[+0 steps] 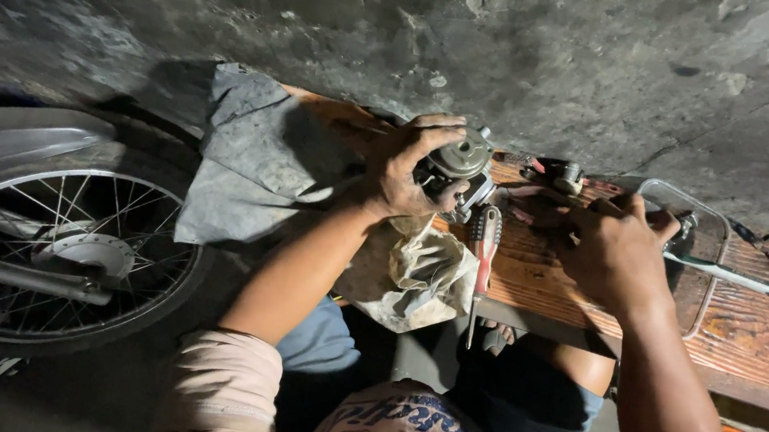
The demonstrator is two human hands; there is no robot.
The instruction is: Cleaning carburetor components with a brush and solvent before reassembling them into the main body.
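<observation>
Wooden bench (753, 331) is bearing our work: left hand (404, 166) is clamping the round metal part (459, 157) firmly; right hand (614, 250), at three o'clock, fingers curled, contents hidden.

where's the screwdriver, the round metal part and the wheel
screwdriver (486, 241), head view, on its red and white handle
round metal part (458, 157), head view, on its domed top, under the left hand (401, 165)
wheel (85, 253), head view, on its hub

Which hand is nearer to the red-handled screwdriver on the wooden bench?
The left. The left hand holds a grey metal part just above the red-handled screwdriver, close to its handle. The right hand rests farther off, to the screwdriver's right.
</observation>
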